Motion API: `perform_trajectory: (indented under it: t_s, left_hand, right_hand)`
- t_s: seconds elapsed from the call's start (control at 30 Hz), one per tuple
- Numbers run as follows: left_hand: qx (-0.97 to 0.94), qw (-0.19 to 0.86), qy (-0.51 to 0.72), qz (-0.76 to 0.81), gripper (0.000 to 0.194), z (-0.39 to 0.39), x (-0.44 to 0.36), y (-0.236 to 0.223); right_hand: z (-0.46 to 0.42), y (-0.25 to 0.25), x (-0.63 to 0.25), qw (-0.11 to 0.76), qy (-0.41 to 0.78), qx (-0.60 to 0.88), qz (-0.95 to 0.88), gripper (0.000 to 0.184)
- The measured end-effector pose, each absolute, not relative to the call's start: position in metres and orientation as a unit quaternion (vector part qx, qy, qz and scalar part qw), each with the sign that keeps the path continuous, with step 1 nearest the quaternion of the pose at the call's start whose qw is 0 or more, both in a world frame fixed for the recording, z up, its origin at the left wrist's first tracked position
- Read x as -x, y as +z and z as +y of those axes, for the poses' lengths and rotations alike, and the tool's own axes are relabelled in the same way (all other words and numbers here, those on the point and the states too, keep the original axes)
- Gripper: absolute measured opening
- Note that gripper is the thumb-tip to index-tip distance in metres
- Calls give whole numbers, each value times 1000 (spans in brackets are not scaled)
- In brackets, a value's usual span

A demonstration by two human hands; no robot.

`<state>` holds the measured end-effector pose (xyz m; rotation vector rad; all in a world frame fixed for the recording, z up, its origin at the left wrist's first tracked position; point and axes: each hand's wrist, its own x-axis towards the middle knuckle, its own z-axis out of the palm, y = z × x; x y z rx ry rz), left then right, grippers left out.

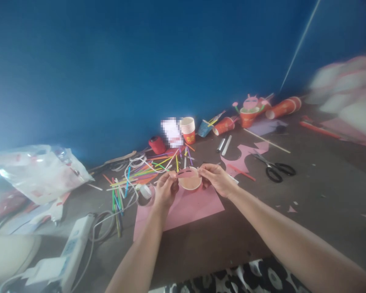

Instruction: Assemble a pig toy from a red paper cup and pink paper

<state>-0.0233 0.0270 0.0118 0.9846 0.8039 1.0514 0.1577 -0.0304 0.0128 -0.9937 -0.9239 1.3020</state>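
A small pink paper cutout (189, 173) with dark marks is pinched at its left edge by my left hand (167, 188). My right hand (217, 177) grips the opposite edge, fingers closed. Directly below the cutout, between both hands, is the open mouth of a paper cup (190, 185); whether the cutout touches its rim I cannot tell. Under my hands lies a pink paper sheet (198, 207). Beside my left hand there is a roll of tape (145, 196).
Coloured sticks (140, 173) and a white cable (126, 175) spread to the left, near a power strip (76, 248). Black-handled scissors (274, 169) and pink scraps (242, 158) lie right. Behind are stacked cups (188, 129) and a decorated red cup (249, 117). A plastic bag (39, 171) sits far left.
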Motion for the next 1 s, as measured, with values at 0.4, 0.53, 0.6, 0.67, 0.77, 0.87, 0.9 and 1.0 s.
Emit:
perform_trajectory:
  t_s: [0.4,0.53,0.6,0.67,0.77,0.87,0.9,1.0]
  left_hand:
    - [-447,687,441,365,24,24,19,15]
    - [-449,688,439,363,23,24,19,15]
    - [-452,686,442,360,24,24,19,14]
    - [-454,685,449,352,24,24,19,13]
    - [-450,688,461,336,24,25,19,12]
    - [-442,693,468,325,23,26,19,11]
    - [-440,694,470,323,23,26,19,11]
    - [-430,696,475,324,24,26,19,13]
  right_hand:
    - [-29,9,-154,611,522,453,-386,26]
    - [-28,8,-154,613,506,463,-393,25]
    - [-28,7,-154,611,498,466,-402,25]
    - [-29,7,-154,607,496,466,-411,26]
    - [-29,8,-155,601,497,464,-420,30]
    - [-30,9,-155,598,494,467,-424,33]
    - [-30,9,-155,598,492,469,-424,33]
    - [-30,11,-156,595,489,477,-424,34]
